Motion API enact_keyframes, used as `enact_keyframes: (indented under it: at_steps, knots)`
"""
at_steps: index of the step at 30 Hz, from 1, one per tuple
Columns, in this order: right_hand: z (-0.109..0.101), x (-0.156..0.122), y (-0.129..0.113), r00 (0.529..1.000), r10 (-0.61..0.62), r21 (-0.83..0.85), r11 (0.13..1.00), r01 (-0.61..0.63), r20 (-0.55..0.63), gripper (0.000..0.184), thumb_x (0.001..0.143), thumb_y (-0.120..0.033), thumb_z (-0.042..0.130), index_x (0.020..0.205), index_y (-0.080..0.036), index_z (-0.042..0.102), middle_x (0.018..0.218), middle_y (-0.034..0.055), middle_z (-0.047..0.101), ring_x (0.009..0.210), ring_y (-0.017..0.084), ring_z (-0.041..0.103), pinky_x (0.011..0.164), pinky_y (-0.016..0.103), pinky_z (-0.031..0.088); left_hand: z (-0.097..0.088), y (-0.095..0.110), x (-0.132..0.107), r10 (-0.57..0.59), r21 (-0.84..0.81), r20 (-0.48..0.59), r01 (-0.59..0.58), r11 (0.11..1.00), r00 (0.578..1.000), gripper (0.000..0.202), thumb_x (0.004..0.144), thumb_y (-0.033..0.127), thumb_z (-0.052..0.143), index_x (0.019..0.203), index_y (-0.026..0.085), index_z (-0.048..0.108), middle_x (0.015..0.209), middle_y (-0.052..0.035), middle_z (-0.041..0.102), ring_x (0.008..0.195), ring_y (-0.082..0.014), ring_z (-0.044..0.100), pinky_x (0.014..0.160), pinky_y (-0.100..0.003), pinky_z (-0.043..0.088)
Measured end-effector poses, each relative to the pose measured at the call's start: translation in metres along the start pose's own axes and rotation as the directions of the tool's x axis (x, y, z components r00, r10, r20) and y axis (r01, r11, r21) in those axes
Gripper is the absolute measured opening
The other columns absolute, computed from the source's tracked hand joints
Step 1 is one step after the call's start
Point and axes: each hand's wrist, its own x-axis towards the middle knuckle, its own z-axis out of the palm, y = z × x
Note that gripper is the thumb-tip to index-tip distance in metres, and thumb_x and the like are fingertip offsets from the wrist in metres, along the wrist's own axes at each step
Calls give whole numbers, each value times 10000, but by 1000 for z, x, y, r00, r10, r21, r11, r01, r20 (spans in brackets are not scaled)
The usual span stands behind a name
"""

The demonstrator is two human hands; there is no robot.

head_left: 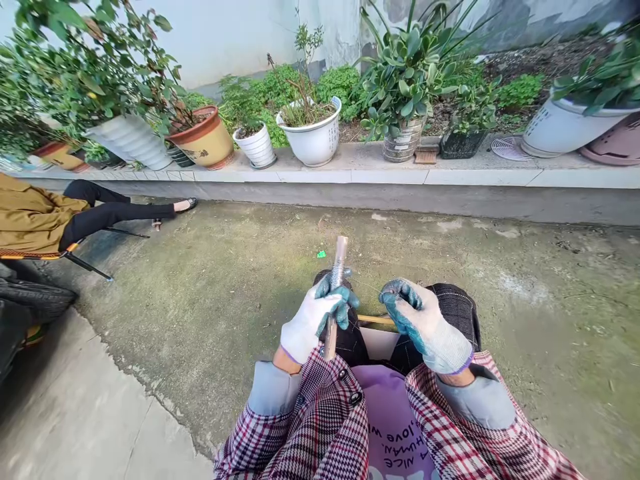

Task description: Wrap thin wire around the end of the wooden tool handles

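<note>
My left hand (pixel 323 307), in a white glove with a green-coated palm and fingers, is closed around a short wooden stick (pixel 341 248). The stick stands nearly upright, its lower end showing beneath the hand. Thin silvery wire (pixel 337 272) appears wound about its upper part, just above my fingers. From there a fine strand (pixel 367 285) runs towards my right hand (pixel 417 317), which wears a matching glove. Its fingers are pinched together around the strand, whose end is hidden in the grip. Both hands are held above my lap, apart from each other.
Potted plants, among them a white pot (pixel 316 137), line a low tiled ledge (pixel 305 176) ahead. A seated person's leg (pixel 120 215) reaches in from the left, near a black tyre (pixel 35 297). A small green scrap (pixel 321 254) lies on the concrete ground (pixel 215 320).
</note>
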Motion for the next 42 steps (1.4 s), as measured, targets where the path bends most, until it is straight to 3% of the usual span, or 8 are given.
enact_keyframes:
  at_steps: [7,15,27,29,32,36,39,42]
  knots:
    - [-9,-3,-11,997,13,-9,1000,-13,-79,78,811,-280,610,795,-204,623,651,-42,511,507,84,391,423,202,339,5,-22,8,-38,160,-86,51,986,996,419,664,304,805,994,171,584,630,67,559,413,-61,456,397,-203,367]
    - [-16,0,-10,975,95,46,995,-88,-202,116,764,-321,617,758,-206,613,562,-65,446,445,81,329,389,222,283,-10,-27,-2,28,-191,13,-25,981,1000,430,732,287,733,1094,198,517,699,27,618,403,-56,430,378,-179,308]
    - [-3,-23,0,996,-32,-281,958,55,86,120,903,-283,546,831,-210,610,762,-21,612,706,144,549,673,254,448,4,-27,10,271,227,-213,-223,948,939,257,746,241,731,981,179,648,768,10,660,557,-97,552,528,-227,472]
    - [-2,-29,-11,986,-87,-401,906,136,140,131,923,-262,518,835,-212,602,761,-21,622,702,144,557,679,259,438,0,-30,12,362,493,-214,-220,842,907,312,797,222,700,1105,199,663,923,-24,717,754,-146,656,722,-272,549]
    - [-10,-24,-34,959,-202,-594,753,282,198,162,942,-246,501,830,-209,612,730,-11,626,659,143,555,653,274,405,-3,-30,10,446,877,-68,-159,453,893,411,854,177,646,1261,228,643,1181,-76,715,1071,-225,666,987,-368,510]
    - [-33,12,-52,910,-240,-702,580,414,338,155,908,-252,552,809,-215,665,727,13,643,639,155,552,638,293,385,-6,-16,3,226,958,241,-269,103,944,360,838,147,653,1184,236,701,1118,-102,729,1042,-279,671,982,-416,504]
    - [-46,41,-38,944,-141,-494,823,279,299,149,873,-338,632,816,-218,699,782,19,689,696,165,599,659,285,433,-9,0,-5,107,859,345,-360,365,932,380,800,192,725,1173,265,712,1139,-77,737,1039,-268,675,979,-392,504]
    - [-41,47,-8,984,-11,-189,981,45,178,247,844,-433,676,781,-195,686,680,-4,644,608,143,554,569,266,415,-12,10,-6,136,606,218,-243,758,966,422,741,250,786,1153,216,701,1093,-72,742,952,-231,687,892,-352,536]
